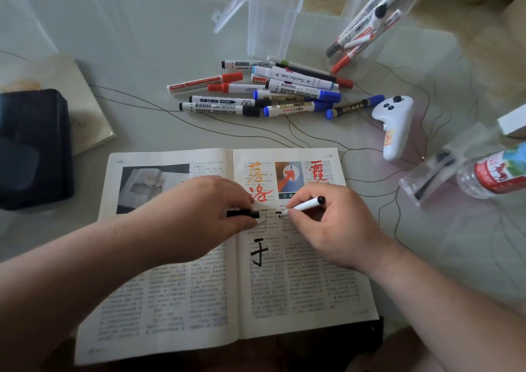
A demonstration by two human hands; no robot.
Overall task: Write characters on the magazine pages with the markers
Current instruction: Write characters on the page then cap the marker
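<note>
The magazine (176, 300) is lying open on the worktop (142, 44); the right hand (333, 226) is gripping a white marker (306, 205), its tip touching the right-hand page at a short black stroke; the left hand (205, 209) is pinching the black cap (242, 214) over the centre fold; spare markers (256, 92) are lying heaped beyond the magazine.

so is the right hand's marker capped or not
Uncapped: the left hand holds the black cap, and the marker tip is on the page.
</note>
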